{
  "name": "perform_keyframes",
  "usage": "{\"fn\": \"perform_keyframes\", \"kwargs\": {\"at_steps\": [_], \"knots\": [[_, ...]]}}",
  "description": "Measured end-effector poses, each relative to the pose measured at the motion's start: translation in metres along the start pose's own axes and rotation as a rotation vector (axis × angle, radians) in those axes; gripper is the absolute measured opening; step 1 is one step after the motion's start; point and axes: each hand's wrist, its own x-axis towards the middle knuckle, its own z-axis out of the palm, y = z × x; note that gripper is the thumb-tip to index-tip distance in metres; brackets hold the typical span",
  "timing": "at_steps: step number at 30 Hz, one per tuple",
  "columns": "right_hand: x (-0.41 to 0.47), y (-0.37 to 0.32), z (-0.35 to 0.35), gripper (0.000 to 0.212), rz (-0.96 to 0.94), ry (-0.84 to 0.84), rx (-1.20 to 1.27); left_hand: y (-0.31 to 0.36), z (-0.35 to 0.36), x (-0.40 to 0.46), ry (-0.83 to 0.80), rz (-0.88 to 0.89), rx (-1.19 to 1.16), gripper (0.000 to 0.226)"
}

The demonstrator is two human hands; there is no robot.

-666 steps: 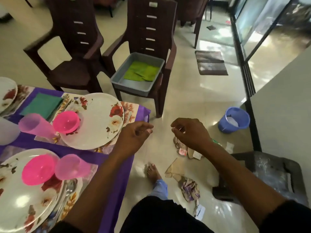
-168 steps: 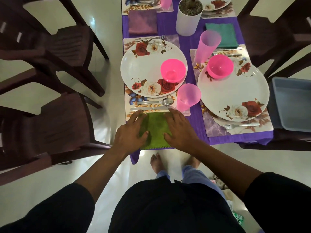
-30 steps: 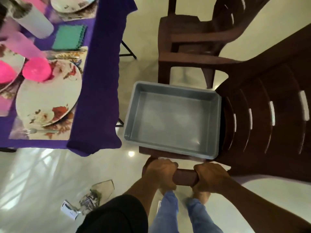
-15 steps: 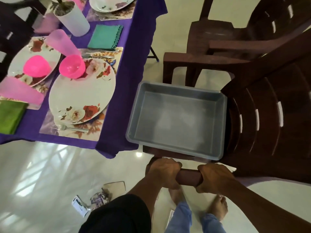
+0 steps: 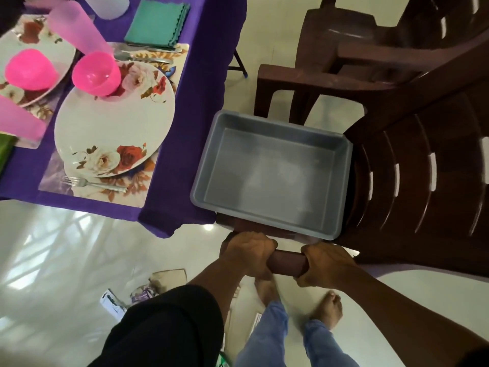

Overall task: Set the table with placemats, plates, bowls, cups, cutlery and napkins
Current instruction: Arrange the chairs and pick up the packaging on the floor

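Table [image 5: 201, 75] (set) lies left of the chair [image 5: 287, 260], whose armrest both hands, left hand [image 5: 248, 254] nearer, grip.

Two plates [image 5: 113, 123] [image 5: 31, 56], two bowls [image 5: 95, 74] [image 5: 30, 68], two cups [image 5: 76, 30] [image 5: 18, 123], two chairs [image 5: 423, 168] [image 5: 370, 35], one tub [image 5: 270, 173].

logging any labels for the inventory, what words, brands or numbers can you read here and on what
No text can be read.
The white packet on the floor carries dark print, too small and blurred to read.
The gray tub, plates and chair show no lettering.
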Motion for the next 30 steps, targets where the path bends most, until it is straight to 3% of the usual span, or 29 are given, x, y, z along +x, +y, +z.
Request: {"fn": "perform_keyframes", "kwargs": {"at_steps": [7,10,16,18,23,30], "knots": [[0.003,0.007,0.002,0.057,0.010,-0.035,0.018,0.003,-0.001,0.006,-0.049,0.001,-0.011,0.051],[0.000,0.006,-0.003,0.061,0.002,-0.072,0.017,0.006,-0.006,0.007,-0.143,-0.043,-0.050,0.056],[-0.022,0.013,-0.048,0.081,-0.081,-0.077,-0.016,0.019,-0.029,0.007,-0.264,-0.114,-0.181,0.092],[-0.033,0.020,-0.076,0.070,-0.039,-0.041,0.016,0.029,-0.045,0.007,-0.244,-0.110,-0.204,0.098],[-0.079,0.055,-0.162,0.053,0.028,0.186,-0.125,0.070,-0.107,0.023,-0.144,-0.124,-0.303,0.067],[-0.165,0.127,-0.260,0.043,0.010,0.482,-0.375,0.195,-0.210,0.048,-0.048,-0.063,-0.523,0.031]]}}
